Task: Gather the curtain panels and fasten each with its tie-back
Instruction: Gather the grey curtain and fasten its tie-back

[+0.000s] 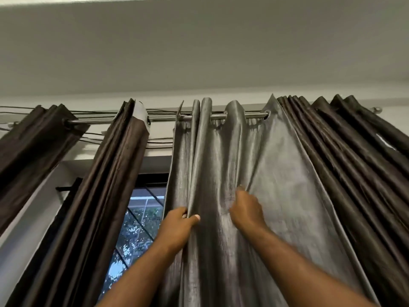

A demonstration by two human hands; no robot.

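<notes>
A grey shiny curtain panel (pixel 285 178) hangs by eyelets from a metal rod (pixel 218 116) in the middle of the view. My left hand (pixel 179 227) grips a fold near the panel's left edge, thumb in front of the cloth. My right hand (pixel 246 208) pinches a fold of the same panel further right, fingertips buried in the fabric. A dark brown panel (pixel 106 185) hangs bunched to the left and another dark brown panel (pixel 354 156) hangs pleated to the right. No tie-back is visible.
Between the brown and grey panels a window (pixel 138 224) shows foliage outside. Thin cables (pixel 124 138) run along the wall behind the rod. A further brown panel (pixel 28 151) hangs at the far left. The ceiling fills the upper half.
</notes>
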